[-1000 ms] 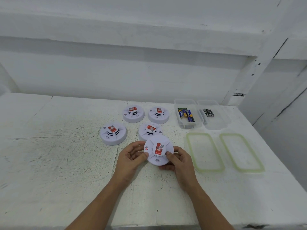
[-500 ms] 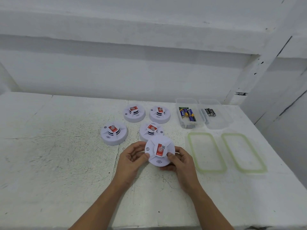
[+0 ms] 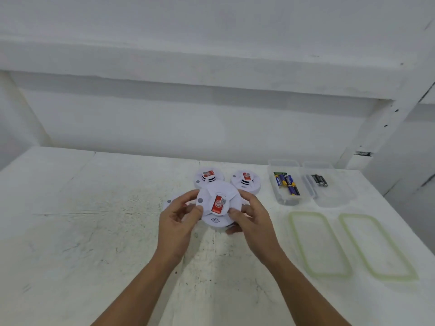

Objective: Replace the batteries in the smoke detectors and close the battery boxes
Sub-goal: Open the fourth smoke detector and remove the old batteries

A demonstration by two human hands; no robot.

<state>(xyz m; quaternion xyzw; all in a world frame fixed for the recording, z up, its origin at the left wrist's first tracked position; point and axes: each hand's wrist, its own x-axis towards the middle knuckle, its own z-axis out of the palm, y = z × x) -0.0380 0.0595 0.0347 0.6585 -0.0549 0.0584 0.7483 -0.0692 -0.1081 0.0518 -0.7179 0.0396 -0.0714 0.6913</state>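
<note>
**Both grips closed on one smoke detector at mid-worktop**

Your two bare forearms reach in from the near edge over the scuffed white worktop (image 3: 94,231). Your left grip (image 3: 177,223) is curled round the left rim of a round white plastic smoke detector (image 3: 215,220) with a red label on its raised centre. The thumb lies on the top face near a small grey dot, and the fingers wrap behind the rim. Your right grip (image 3: 253,221) pinches the opposite side, with the thumb pressed on the face just beside the red label and the fingers curled under the right rim. Neither grip is spread. Both close on the same unit, which sits between them with its labelled face tilted toward you.

To your right, two clear rectangular lids with pale green rims lie flat side by side, the left lid (image 3: 319,243) and the right lid (image 3: 376,248).

Just past your left knuckles the edge of a second detector (image 3: 169,201), also white, peeks out, mostly hidden. Behind the held unit sit the back-left detector (image 3: 208,177) and the back-right detector (image 3: 246,182), both round and white with red labels.

Farther right, two clear plastic boxes sit uncovered, just beside each other. The left box (image 3: 283,165) holds blue-and-yellow batteries (image 3: 288,184), and the right box (image 3: 334,196) holds a few dark batteries (image 3: 319,180). Beyond them rises a white wall (image 3: 211,125).
</note>
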